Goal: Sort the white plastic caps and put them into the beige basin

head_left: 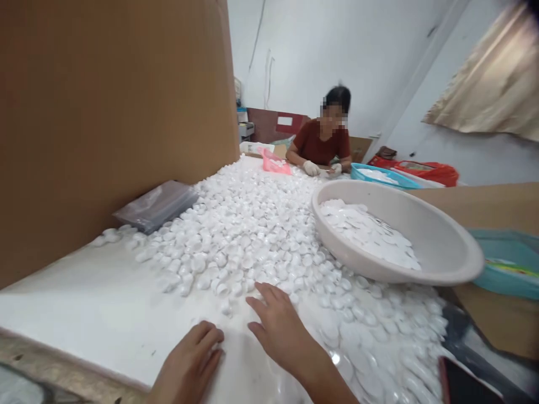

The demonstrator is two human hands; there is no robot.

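My left hand [191, 359] rests low on the white table top [84, 297], its fingers curled down; whether they hold anything is hidden. My right hand [278, 325] lies flat with fingers stretched, fingertips touching the near edge of a large heap of small white caps [252, 235]. Flat white discs [379, 342] spread to the right of that hand.
A beige basin [442, 247] with white discs stands tilted on the heap at right. A tall cardboard wall [105, 112] rises on the left, a grey plastic bag [158, 205] at its foot. A gloved person [322, 146] sits at the far end near a pink bag [273, 163] and a blue tray [379, 177].
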